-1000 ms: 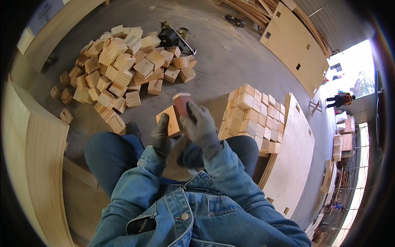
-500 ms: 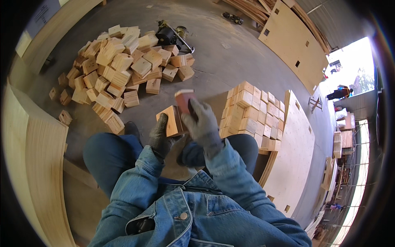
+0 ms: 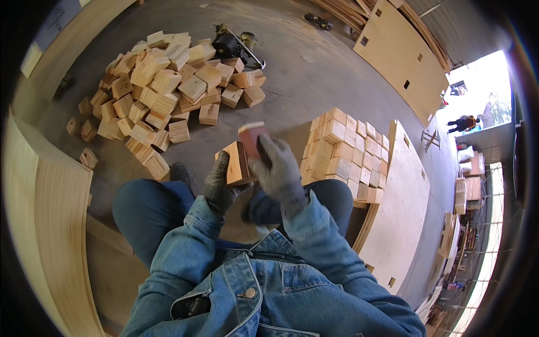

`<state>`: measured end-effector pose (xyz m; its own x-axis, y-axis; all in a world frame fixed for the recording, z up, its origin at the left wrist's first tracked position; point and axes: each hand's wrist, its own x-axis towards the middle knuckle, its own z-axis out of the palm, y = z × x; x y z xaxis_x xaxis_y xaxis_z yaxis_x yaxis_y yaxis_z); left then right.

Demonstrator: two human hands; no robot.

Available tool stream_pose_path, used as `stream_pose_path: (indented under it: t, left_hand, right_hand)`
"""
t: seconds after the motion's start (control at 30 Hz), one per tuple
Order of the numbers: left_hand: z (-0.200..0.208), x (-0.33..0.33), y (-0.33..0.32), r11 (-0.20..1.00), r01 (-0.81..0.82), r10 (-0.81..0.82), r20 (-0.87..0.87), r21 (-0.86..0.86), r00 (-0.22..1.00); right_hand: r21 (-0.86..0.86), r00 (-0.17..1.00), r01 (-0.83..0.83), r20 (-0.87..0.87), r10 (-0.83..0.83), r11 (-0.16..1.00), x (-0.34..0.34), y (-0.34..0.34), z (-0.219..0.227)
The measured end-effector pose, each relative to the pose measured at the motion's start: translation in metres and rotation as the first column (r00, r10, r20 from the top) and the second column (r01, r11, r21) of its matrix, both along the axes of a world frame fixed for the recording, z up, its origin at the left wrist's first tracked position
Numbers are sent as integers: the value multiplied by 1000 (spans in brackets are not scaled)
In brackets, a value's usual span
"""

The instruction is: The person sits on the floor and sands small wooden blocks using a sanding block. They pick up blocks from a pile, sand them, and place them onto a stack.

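A grey glove covers my left hand, which grips a wooden block over the floor between my knees. My right hand, gloved too, is closed round a reddish-brown sanding block with a pale wooden top edge. The sanding block sits at the wooden block's upper right edge; whether the two touch I cannot tell. My right fingers partly cover the sanding block, and the wooden block's underside is hidden.
Loose wooden blocks lie heaped ahead to the left, a black-and-yellow tool behind them. Beside my right knee stands a neat stack of blocks, next to a plywood sheet. Stacked panels rise at my left. A distant person is near the doorway.
Both hands keep their grips and have hardly moved; the sanding block stays beside the wooden block. The distant person's pose has shifted slightly.
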<state>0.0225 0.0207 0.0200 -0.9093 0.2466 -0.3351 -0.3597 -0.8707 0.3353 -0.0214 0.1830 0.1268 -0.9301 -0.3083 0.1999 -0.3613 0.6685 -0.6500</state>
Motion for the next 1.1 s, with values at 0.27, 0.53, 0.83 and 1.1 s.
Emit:
stream_pose_path:
  t: [0.27,0.53,0.83,1.1]
  left_hand:
    - [-7,0,2,1000,-12,12,-43,4,999]
    - [5,1,5,998,57,-58,-50,-18,997]
    - [-6,-5,-4,995,-88,92,-83,47,992]
    - [7,3,3,998,60,-60,-39,4,997]
  right_hand:
    - [8,995,-67,-80,67,998,19,6,2]
    - [-6,999,13,-39,-13,1000,-11,-5,0]
    - [40,983,-162,-76,165,986,51,-5,16]
    - [34,999,8,-52,-6,999,-21,-8,-1]
